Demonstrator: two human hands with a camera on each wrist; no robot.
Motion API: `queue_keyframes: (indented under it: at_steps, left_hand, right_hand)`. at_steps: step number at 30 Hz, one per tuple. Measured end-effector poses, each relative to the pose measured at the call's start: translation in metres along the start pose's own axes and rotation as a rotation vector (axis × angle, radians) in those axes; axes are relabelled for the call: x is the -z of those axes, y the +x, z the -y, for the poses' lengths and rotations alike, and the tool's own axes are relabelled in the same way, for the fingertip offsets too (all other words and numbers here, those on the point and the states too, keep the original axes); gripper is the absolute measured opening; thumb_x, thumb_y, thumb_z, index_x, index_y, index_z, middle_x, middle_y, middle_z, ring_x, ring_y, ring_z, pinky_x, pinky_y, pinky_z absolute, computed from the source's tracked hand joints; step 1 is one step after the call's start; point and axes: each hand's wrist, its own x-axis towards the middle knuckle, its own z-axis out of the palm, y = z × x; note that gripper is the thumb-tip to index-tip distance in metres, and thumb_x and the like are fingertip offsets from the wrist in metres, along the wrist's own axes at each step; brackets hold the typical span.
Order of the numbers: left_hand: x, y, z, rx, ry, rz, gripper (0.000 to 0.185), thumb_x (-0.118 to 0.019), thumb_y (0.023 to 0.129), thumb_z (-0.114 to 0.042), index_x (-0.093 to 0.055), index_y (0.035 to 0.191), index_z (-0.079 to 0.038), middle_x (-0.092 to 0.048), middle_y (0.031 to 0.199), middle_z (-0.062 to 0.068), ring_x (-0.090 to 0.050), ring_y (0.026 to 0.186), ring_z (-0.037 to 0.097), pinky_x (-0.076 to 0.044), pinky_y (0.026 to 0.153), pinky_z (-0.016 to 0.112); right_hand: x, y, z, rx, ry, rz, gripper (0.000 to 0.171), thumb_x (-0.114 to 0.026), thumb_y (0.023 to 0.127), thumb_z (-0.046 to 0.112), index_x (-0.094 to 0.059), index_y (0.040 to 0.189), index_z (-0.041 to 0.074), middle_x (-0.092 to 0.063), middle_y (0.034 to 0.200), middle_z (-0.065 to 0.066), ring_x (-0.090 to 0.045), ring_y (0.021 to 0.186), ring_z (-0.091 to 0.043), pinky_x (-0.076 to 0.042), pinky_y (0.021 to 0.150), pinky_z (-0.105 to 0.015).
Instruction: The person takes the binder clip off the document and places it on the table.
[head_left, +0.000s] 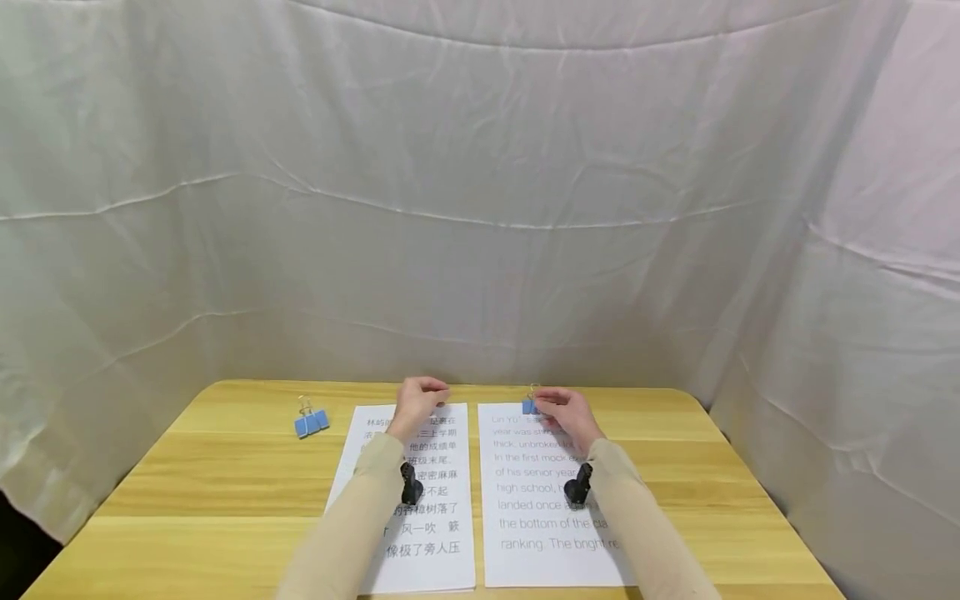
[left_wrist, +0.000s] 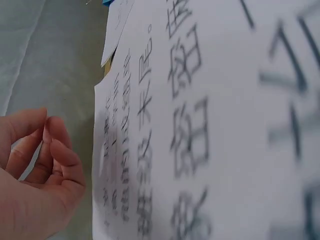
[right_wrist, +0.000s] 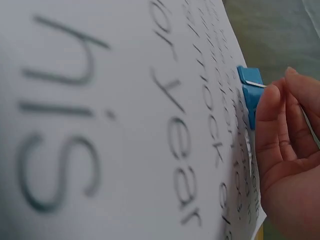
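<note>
In the head view my right hand (head_left: 567, 414) is at the top edge of the right paper stack (head_left: 555, 567), printed with English text. A blue binder clip (head_left: 528, 407) sits on that edge. In the right wrist view, thumb and forefinger pinch the wire handle of the clip (right_wrist: 253, 92). Beyond the top edge of the left paper stack (head_left: 435, 575), which bears Chinese text, my left hand (head_left: 415, 407) hovers. Its fingers (left_wrist: 65, 155) are loosely curled, thumb and forefinger tips close together, with nothing visible between them.
Another blue binder clip (head_left: 311, 423), one wire handle standing up, lies on the wooden table (head_left: 225, 475) left of the left stack. A narrow gap separates the two stacks. Pale grey cloth (head_left: 480, 200) hangs behind the table and along its sides.
</note>
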Motion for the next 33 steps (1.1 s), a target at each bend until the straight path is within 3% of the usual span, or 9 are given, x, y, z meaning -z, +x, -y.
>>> queue_keyframes:
  at_steps: [7, 16, 24, 33]
  left_hand:
    - [-0.017, 0.0, 0.004, -0.014, -0.046, 0.082, 0.025, -0.069, 0.089, -0.008, -0.07, 0.113, 0.0, -0.071, 0.106, 0.011, -0.066, 0.09, 0.019, -0.055, 0.086, 0.037]
    - [-0.041, 0.0, -0.001, -0.013, -0.144, 0.196, 0.029, -0.068, 0.089, -0.003, -0.067, 0.116, 0.006, -0.071, 0.107, 0.016, -0.065, 0.085, 0.02, -0.052, 0.071, 0.026]
    - [-0.057, -0.003, -0.002, -0.002, -0.141, 0.223, 0.032, -0.068, 0.087, 0.001, -0.065, 0.117, 0.008, -0.07, 0.11, 0.018, -0.068, 0.087, 0.017, -0.057, 0.081, 0.032]
    - [-0.065, -0.006, -0.002, 0.066, -0.164, 0.24, 0.031, -0.066, 0.088, 0.004, -0.064, 0.119, 0.008, -0.067, 0.116, 0.021, -0.069, 0.093, 0.023, -0.057, 0.084, 0.031]
  right_hand:
    - [0.01, 0.001, 0.001, -0.01, -0.034, -0.056, 0.036, -0.07, 0.091, 0.014, -0.065, 0.126, 0.008, -0.067, 0.121, -0.013, -0.064, 0.098, -0.022, -0.055, 0.07, -0.023]
    - [0.019, 0.01, 0.005, -0.008, -0.019, -0.052, 0.042, -0.068, 0.092, 0.011, -0.06, 0.133, 0.008, -0.066, 0.125, -0.012, -0.061, 0.079, -0.019, -0.05, 0.061, -0.022]
    - [0.017, 0.016, 0.002, -0.022, -0.041, -0.045, 0.043, -0.069, 0.092, 0.013, -0.059, 0.134, 0.008, -0.066, 0.126, -0.013, -0.06, 0.083, -0.017, -0.044, 0.057, -0.021]
    - [0.012, 0.018, 0.0, -0.053, -0.114, -0.077, 0.036, -0.071, 0.091, 0.023, -0.066, 0.126, 0.016, -0.071, 0.119, -0.004, -0.06, 0.098, -0.017, -0.045, 0.07, -0.025]
